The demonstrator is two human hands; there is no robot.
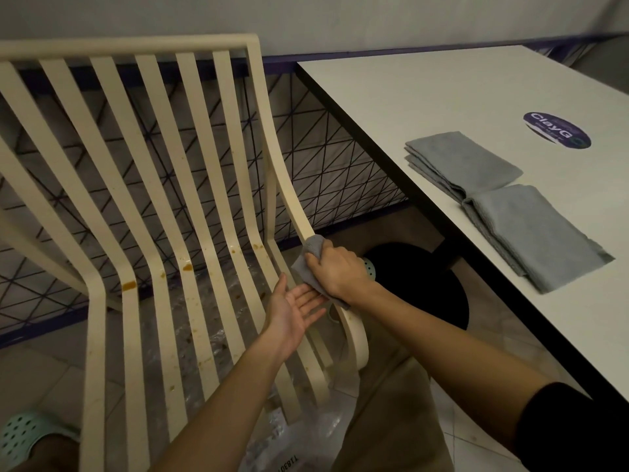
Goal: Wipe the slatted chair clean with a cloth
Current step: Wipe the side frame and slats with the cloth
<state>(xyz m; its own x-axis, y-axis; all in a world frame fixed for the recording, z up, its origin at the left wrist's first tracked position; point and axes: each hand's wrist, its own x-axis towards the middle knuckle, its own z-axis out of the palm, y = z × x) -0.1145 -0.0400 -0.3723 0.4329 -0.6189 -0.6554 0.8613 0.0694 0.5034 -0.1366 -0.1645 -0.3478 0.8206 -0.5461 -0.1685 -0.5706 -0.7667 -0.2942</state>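
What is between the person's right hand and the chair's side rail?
A grey cloth: the right hand grips it round the side rail of the chair. The head view shows it.

The right hand (pixel 335 270) reaches in from the lower right, knuckles up, its fingers curled round a grey cloth (pixel 315 245) pressed on the chair's side rail (pixel 282 185). Its forearm is bare, with a dark sleeve (pixel 561 424) higher up. The left hand (pixel 292 313) lies just beside it, palm up, fingers straight and relaxed, holding nothing, fingertips close under the right wrist
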